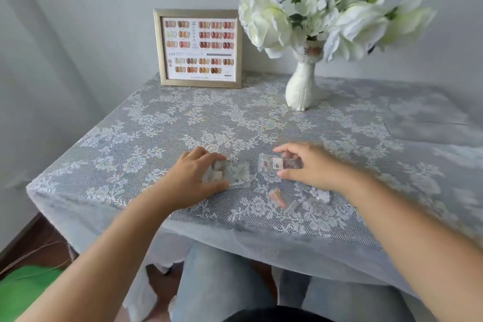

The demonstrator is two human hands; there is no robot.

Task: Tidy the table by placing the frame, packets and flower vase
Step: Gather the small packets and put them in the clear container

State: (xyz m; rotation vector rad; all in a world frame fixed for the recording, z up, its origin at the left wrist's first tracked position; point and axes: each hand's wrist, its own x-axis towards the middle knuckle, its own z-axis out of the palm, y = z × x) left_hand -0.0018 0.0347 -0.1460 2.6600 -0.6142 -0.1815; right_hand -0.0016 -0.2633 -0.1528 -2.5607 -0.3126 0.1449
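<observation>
A gold frame (pixel 199 48) with a colour chart stands upright at the table's back edge, against the wall. To its right a white flower vase (pixel 302 89) holds white flowers. Near the front, my left hand (pixel 194 178) grips a clear packet (pixel 236 174) lying on the lace cloth. My right hand (pixel 312 165) pinches a second clear packet (pixel 277 163) between thumb and fingers, just above the cloth. A third packet (pixel 282 198) with pinkish contents lies loose below my right hand. Another clear packet (pixel 317 195) lies partly under my right wrist.
A grey lace cloth (pixel 130 138) covers the table and hangs over the front edge. A second grey surface (pixel 431 123) adjoins on the right. My knees sit under the front edge. Something green (pixel 23 293) lies on the floor at the left.
</observation>
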